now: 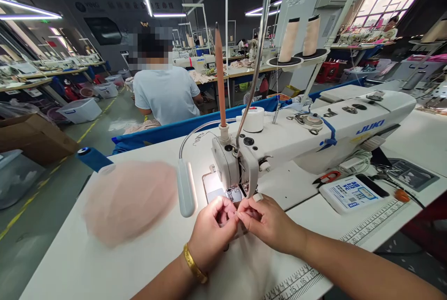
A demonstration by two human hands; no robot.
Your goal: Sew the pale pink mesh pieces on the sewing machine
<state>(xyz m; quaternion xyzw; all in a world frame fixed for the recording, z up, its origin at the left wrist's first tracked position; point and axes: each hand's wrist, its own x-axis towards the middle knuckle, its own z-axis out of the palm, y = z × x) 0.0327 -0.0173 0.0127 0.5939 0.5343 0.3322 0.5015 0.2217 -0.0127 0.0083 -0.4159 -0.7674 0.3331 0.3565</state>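
Note:
My left hand (pixel 217 223) and my right hand (pixel 265 221) meet just in front of the sewing machine's needle area (pixel 234 194). Thumbs and fingertips of both are pinched together, nearly touching. Between them is a thin, sheer pale fabric (pixel 256 262), which hangs faintly below the fingers toward the table edge; its exact edge is hidden by my fingers. A gold bracelet (pixel 194 263) circles my left wrist, and a pale band (pixel 257 197) wraps a finger of my right hand. The white machine head (pixel 225 162) stands directly beyond both hands.
Sheer pink fabric (pixel 131 202) lies on the left of the table, beside a grey lamp (pixel 186 188). Red-handled snips (pixel 327 178) and a white box (pixel 352 194) are at right. A ruler strip (pixel 296 285) runs along the front edge. A person (pixel 164 90) sits ahead.

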